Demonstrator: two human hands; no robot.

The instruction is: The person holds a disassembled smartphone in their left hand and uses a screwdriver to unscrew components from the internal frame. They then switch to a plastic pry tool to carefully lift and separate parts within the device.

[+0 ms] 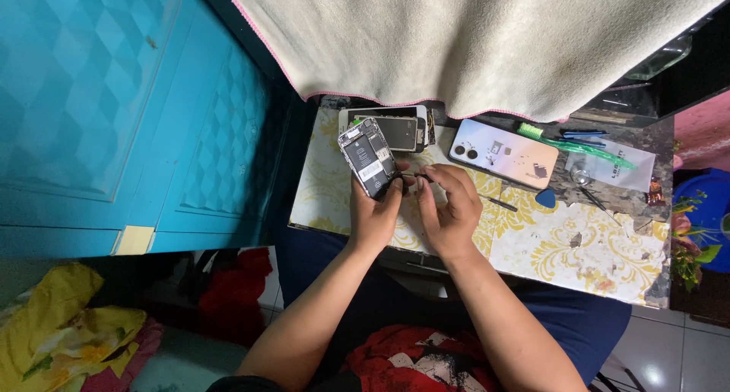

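Covering small table: yellow floral sheet; turquoise door beside.

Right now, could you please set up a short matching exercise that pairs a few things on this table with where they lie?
Things:
1. opened phone with bare circuitry
2. pale phone back with twin camera lenses
3. blue teardrop plastic pick
4. green-handled brush

Places:
A. flat on the table, right of the hands
B. held up in the left hand
C. on a clear plastic packet
D. below the pale phone's right end

Pairs: 1-B, 2-A, 3-D, 4-C
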